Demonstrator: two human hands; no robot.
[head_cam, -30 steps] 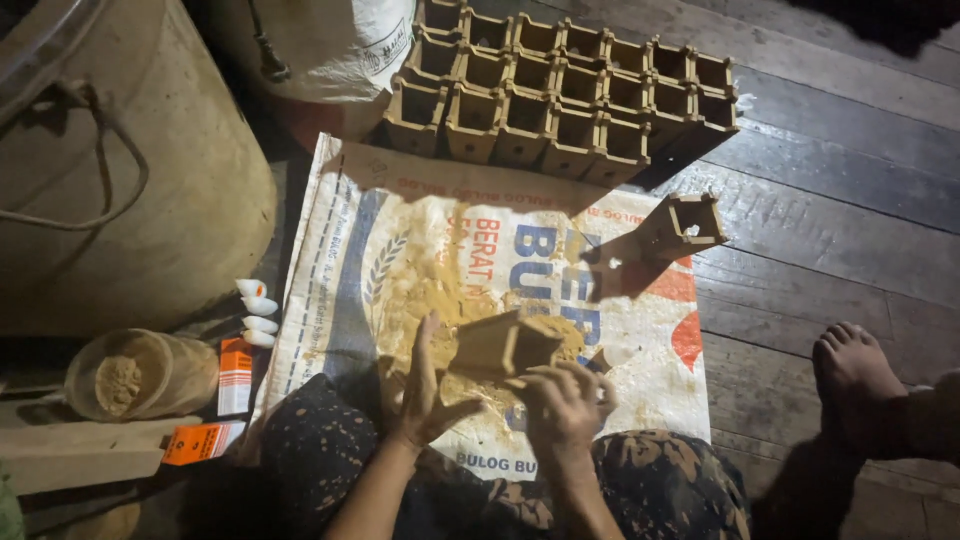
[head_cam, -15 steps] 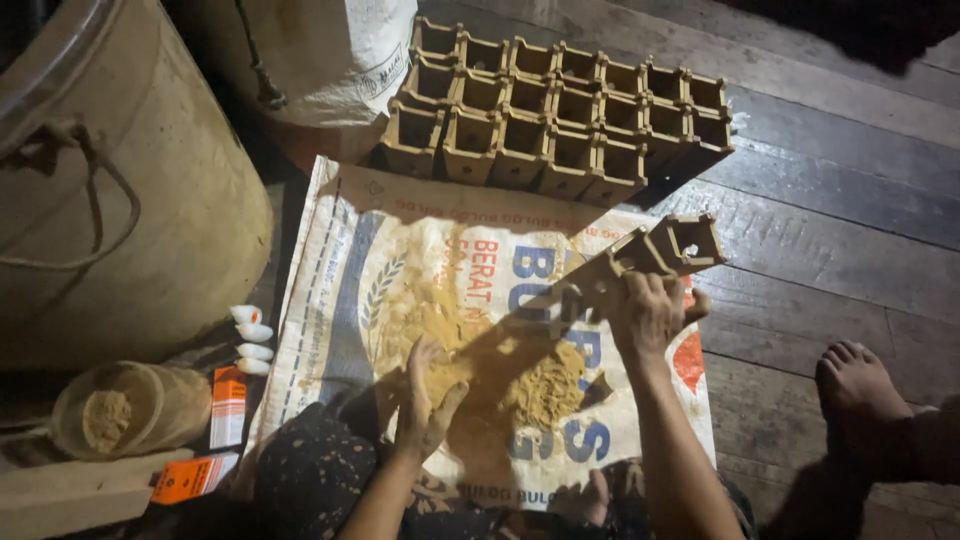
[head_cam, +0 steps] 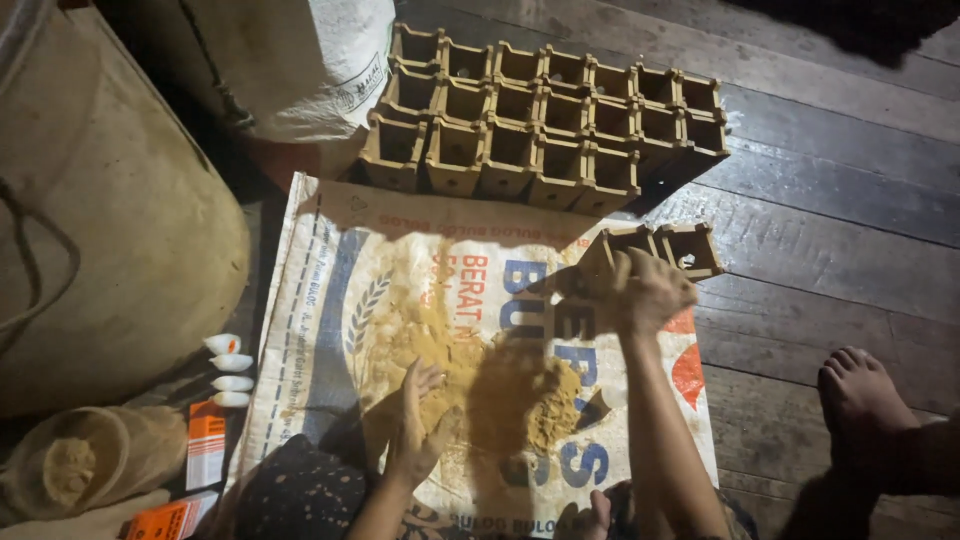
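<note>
Right hand (head_cam: 652,292) now reaching farther out, closing its grip on a small square pot (head_cam: 628,250), setting it beside another, left hand (head_cam: 418,425) staying open-fingered on yellowish powder (head_cam: 470,370) atop woven sack (head_cam: 330,300).

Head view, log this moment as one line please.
left hand: flat on yellow powder pile | right hand: setting clay pot beside another | sack mat beneath

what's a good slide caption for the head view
Right hand sets a clay box beside another; left hand rests on powder.
</note>
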